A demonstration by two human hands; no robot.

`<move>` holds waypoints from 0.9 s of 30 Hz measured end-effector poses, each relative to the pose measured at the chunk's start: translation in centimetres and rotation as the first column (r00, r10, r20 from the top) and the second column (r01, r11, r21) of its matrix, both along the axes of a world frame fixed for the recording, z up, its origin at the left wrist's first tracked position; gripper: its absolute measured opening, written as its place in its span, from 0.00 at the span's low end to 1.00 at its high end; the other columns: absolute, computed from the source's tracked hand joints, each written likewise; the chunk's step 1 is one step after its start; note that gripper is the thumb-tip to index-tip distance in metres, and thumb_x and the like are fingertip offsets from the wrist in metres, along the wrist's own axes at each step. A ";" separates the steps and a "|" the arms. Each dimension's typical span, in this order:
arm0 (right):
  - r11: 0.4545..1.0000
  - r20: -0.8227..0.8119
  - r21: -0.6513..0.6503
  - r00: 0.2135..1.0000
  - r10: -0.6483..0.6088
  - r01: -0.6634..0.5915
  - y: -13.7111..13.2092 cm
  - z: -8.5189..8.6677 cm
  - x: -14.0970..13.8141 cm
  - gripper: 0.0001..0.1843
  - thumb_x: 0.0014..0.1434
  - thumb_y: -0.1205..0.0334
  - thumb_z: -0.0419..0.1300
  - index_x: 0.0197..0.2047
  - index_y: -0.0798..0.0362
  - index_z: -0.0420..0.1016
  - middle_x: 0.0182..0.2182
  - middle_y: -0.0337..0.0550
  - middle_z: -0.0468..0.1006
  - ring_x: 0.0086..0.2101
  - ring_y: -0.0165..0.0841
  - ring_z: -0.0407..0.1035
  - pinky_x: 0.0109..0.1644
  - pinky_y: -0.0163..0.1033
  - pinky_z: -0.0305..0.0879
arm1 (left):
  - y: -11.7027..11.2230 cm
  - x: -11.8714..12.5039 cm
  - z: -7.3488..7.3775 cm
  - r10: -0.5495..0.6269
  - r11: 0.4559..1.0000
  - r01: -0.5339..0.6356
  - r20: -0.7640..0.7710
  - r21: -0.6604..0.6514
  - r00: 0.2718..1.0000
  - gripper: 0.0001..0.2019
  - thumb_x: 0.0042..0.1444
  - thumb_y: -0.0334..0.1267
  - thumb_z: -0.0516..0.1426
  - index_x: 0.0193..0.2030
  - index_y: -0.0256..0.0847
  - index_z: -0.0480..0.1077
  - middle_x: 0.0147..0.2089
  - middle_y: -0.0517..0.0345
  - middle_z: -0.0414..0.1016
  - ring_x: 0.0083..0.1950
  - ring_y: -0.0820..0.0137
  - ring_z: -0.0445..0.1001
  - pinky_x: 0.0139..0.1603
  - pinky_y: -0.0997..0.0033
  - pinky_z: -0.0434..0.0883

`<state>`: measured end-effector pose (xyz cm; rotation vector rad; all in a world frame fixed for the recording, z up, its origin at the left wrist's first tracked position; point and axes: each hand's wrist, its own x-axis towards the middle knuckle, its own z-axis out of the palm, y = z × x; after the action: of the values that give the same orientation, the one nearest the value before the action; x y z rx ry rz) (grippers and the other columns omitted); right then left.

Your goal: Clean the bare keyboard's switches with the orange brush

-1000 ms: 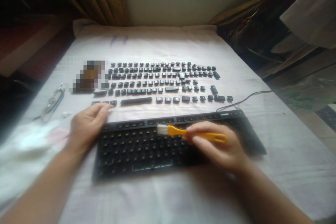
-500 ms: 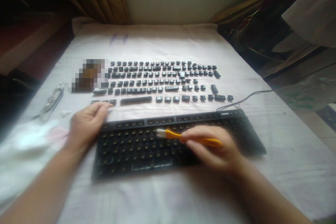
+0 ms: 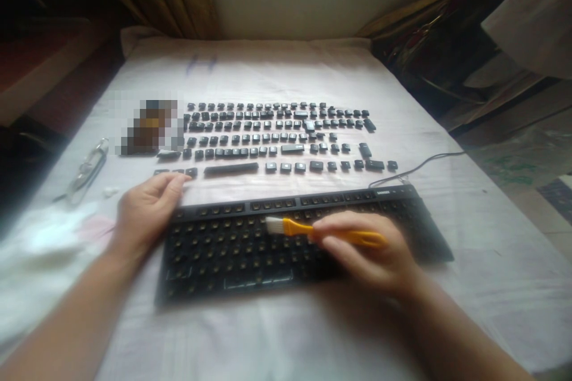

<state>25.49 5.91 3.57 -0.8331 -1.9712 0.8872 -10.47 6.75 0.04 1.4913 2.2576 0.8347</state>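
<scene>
A black keyboard with its keycaps off lies at a slant before me, bare switches showing. My right hand is closed round the orange handle of a small brush. The brush's pale bristles are over the upper rows of switches, left of the hand; whether they touch is unclear. At the keyboard's upper left corner is my left hand, thumb and fingers pressed together. Its inner side is hidden, so I cannot tell what it grips. Just beyond its fingertips sit loose keycaps.
Rows of loose black keycaps, with a long space bar, lie behind the keyboard. A blurred-out object and a clear slender item are at left. White cloth lies nearer. A cable runs off right.
My right hand and the brush handle have shifted slightly right, while the bristles stay over nearly the same spot. My left hand and the keyboard look unmoved.
</scene>
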 end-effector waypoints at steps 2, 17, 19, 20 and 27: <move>0.998 0.037 0.060 0.999 0.016 -0.018 0.1 -0.1 0.0 0.10 0.60 0.72 0.63 0.43 0.50 0.82 0.34 0.44 0.88 0.31 0.35 0.84 0.38 0.34 0.81 | 0.0 0.0 0.0 0.001 1.000 -0.001 0.000 0.003 1.000 0.25 0.53 0.60 0.55 0.43 0.44 0.81 0.35 0.59 0.81 0.39 0.65 0.77 0.52 0.66 0.72; 0.995 0.061 0.049 0.994 0.086 -0.089 -0.1 -0.2 -0.3 0.09 0.62 0.70 0.62 0.43 0.50 0.81 0.33 0.43 0.88 0.31 0.33 0.84 0.37 0.32 0.79 | 0.0 0.0 -0.1 -0.015 1.000 0.015 -0.008 0.019 1.000 0.24 0.54 0.59 0.55 0.43 0.44 0.81 0.33 0.60 0.80 0.37 0.66 0.76 0.50 0.68 0.72; 0.997 0.024 0.018 0.997 0.077 -0.078 -0.2 -0.1 -0.3 0.09 0.62 0.70 0.63 0.43 0.50 0.81 0.33 0.43 0.88 0.31 0.34 0.84 0.37 0.32 0.79 | 0.0 -0.1 -0.1 -0.015 1.000 0.015 -0.008 0.021 1.000 0.24 0.54 0.59 0.55 0.43 0.44 0.81 0.34 0.60 0.80 0.38 0.66 0.76 0.50 0.67 0.72; 0.998 0.005 -0.001 0.998 0.069 -0.069 -0.2 0.0 -0.3 0.09 0.62 0.70 0.63 0.43 0.50 0.81 0.33 0.43 0.88 0.31 0.34 0.84 0.36 0.32 0.80 | 0.0 -0.1 -0.1 -0.015 1.000 0.015 -0.008 0.021 1.000 0.24 0.54 0.59 0.55 0.43 0.44 0.81 0.34 0.60 0.80 0.38 0.66 0.76 0.51 0.67 0.72; 0.996 0.012 0.085 1.000 0.008 -0.009 -0.1 -0.1 -0.1 0.10 0.60 0.72 0.64 0.42 0.50 0.81 0.33 0.43 0.88 0.30 0.34 0.84 0.36 0.32 0.79 | 0.0 0.1 0.1 -0.010 1.000 0.010 -0.016 0.025 1.000 0.23 0.54 0.59 0.55 0.42 0.44 0.81 0.34 0.59 0.81 0.37 0.65 0.76 0.48 0.67 0.73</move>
<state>25.42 5.85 3.48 -0.7831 -2.0090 0.7987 -10.33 6.75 0.11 1.5245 2.2576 0.8543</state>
